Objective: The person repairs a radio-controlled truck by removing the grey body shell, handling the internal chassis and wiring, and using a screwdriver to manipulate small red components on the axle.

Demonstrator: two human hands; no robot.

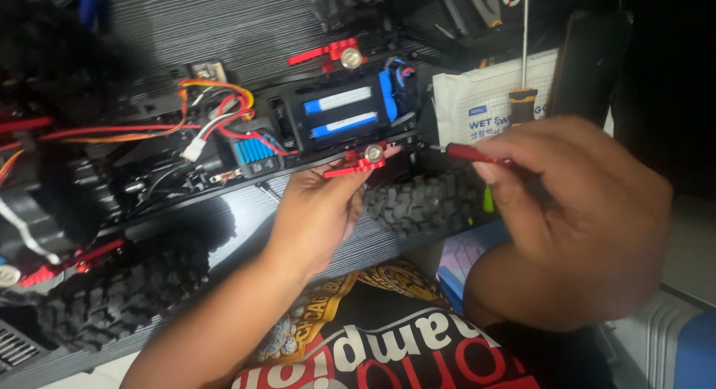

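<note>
— Dark ribbed counter (224, 38), cramped and dim, with a stripped model truck chassis (224, 165) lying across it. What's nearest us?

— Nearest is the person's printed shirt (388, 352), low in view. Just past it the right hand (574, 210) sits closed around a slim red-handled driver (477, 155), its tip pointing left toward the chassis rail.

— And the other hand?

— The left hand (317, 210) reaches up from below, fingers pinched on a small red bracket (362, 161) with a silver-headed screw, right at the near edge of the chassis. That grip is tight on the bracket; the driver tip is just beside it, and I cannot tell if they touch.

— What lies round them?

— A knobby black tyre (425, 202) between the two hands, another tyre (112, 299) at the lower left. Farther in, a black battery pack with blue labels (339, 113) sits in the chassis tray, a blue finned unit (257, 154) beside it, and red, orange and white wires (209, 113) looping left. Beyond, a matching red bracket (332, 55) on the far rail, a white wipes packet (485, 105), and an orange-handled screwdriver (523, 98) resting on it.
</note>
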